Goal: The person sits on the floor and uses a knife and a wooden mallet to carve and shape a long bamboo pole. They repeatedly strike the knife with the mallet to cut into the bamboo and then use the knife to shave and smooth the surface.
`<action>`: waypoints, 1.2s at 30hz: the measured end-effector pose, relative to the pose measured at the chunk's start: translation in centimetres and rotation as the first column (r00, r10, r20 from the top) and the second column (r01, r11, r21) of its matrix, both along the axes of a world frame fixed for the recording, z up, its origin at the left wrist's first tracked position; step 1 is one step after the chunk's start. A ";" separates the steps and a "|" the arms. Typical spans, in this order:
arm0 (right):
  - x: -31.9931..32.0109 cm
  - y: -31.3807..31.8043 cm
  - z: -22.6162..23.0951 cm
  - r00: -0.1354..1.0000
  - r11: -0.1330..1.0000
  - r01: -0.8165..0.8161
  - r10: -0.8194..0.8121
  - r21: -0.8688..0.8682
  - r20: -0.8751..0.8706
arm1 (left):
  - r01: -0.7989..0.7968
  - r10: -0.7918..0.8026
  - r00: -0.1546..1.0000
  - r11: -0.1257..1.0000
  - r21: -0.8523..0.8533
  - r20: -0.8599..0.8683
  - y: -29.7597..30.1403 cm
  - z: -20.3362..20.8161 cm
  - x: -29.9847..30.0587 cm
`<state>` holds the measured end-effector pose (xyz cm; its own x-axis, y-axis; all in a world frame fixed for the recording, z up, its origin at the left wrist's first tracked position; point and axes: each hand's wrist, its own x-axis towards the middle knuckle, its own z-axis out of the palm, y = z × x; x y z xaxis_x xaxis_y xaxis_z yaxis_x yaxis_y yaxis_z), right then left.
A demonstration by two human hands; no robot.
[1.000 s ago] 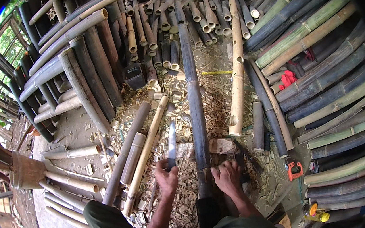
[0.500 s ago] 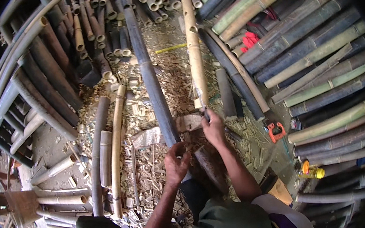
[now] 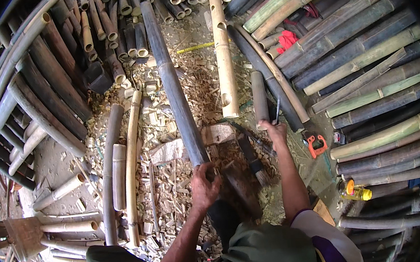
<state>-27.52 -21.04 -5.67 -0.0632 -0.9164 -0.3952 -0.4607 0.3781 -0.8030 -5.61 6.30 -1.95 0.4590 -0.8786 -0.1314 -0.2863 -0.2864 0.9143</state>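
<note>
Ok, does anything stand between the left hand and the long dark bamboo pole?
Nothing visible does: the left hand appears to touch the near part of the long dark bamboo pole directly. The pale wooden block lies under the pole, just beyond the hand, not between the two.

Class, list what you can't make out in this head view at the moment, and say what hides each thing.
All in the head view:
- Handle of the knife: covered by the right hand's grip.
- Near end of the dark bamboo pole: hidden by the left hand.
- Far ends of that pole and the pale bamboo pole: cut off by the top edge.
- Markings on the yellow strip: too small.
</note>
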 end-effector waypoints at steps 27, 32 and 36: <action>6.2 15.0 10.3 0.642 0.937 -0.269 0.002 0.223 0.767 | -0.094 -0.002 0.927 0.967 -0.235 -0.376 -7.7 14.0 7.7; 6.4 18.5 8.2 0.568 0.862 -0.280 -0.206 0.423 0.797 | -0.229 0.066 0.775 0.956 -0.182 -0.629 -7.0 11.5 7.5; 6.9 19.4 9.2 0.424 0.778 -0.504 -0.156 0.375 0.892 | -0.270 0.045 0.693 0.941 -0.202 -0.719 -6.6 9.9 7.6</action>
<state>-20.58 -1.64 3.55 0.7322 -0.4627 -0.4998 0.2183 0.8546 -0.4712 1.96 -0.31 7.91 0.4680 -0.8504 -0.2403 0.4895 0.0231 0.8717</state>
